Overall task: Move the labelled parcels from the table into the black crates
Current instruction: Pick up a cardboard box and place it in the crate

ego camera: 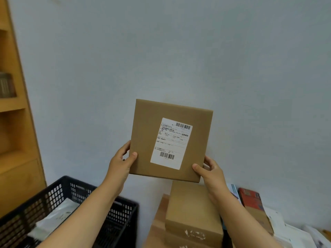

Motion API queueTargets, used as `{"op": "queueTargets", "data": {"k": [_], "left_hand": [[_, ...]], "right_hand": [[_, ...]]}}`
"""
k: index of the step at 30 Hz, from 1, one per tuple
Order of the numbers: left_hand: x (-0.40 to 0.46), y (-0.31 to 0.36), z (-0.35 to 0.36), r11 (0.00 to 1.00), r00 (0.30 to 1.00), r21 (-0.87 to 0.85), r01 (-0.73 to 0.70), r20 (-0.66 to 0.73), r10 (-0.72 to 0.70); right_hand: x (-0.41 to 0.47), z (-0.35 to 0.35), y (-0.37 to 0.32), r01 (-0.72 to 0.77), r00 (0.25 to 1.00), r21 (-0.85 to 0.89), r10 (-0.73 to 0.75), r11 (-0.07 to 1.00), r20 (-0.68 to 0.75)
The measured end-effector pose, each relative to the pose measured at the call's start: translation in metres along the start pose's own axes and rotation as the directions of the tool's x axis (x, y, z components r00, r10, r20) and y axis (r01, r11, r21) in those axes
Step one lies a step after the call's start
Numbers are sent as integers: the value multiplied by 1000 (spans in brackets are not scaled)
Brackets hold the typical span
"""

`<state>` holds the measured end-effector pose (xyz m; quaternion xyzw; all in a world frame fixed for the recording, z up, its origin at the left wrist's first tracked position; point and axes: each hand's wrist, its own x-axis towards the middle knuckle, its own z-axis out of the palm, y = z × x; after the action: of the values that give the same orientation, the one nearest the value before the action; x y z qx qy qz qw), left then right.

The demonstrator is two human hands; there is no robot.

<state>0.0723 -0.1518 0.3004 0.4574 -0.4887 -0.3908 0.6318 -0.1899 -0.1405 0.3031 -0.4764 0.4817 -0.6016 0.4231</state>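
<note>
Labelled parcel raised for a look, not yet crated.

Left hand (pixel 121 163) and right hand (pixel 211 171) each grip a lower corner of the cardboard parcel (pixel 170 140), held upright above the bench (pixel 157 226); next it likely swings left, down into the black crate (pixel 114 217).

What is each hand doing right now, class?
Left hand: grips the left edge of the flat brown cardboard parcel with a white label.
Right hand: grips the same parcel's lower right corner.
</note>
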Motion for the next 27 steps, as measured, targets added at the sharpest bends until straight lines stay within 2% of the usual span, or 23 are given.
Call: {"op": "queueTargets", "data": {"k": [9,16,22,27], "left_hand": [[6,-15,-187,994,997,77,80,-16,-79],[3,-50,-330,956,974,189,225,-23,-225],[11,-92,-370,884,933,302,356,-71,-352],[28,-141,-379,841,876,290,457,18,-483]], "right_hand": [[-36,182,53,-78,997,28,78,997,20],[-83,311,125,-243,968,28,240,970,78],[-97,348,182,-377,924,-52,379,925,49],[-80,356,231,-484,871,-139,491,864,18]]}}
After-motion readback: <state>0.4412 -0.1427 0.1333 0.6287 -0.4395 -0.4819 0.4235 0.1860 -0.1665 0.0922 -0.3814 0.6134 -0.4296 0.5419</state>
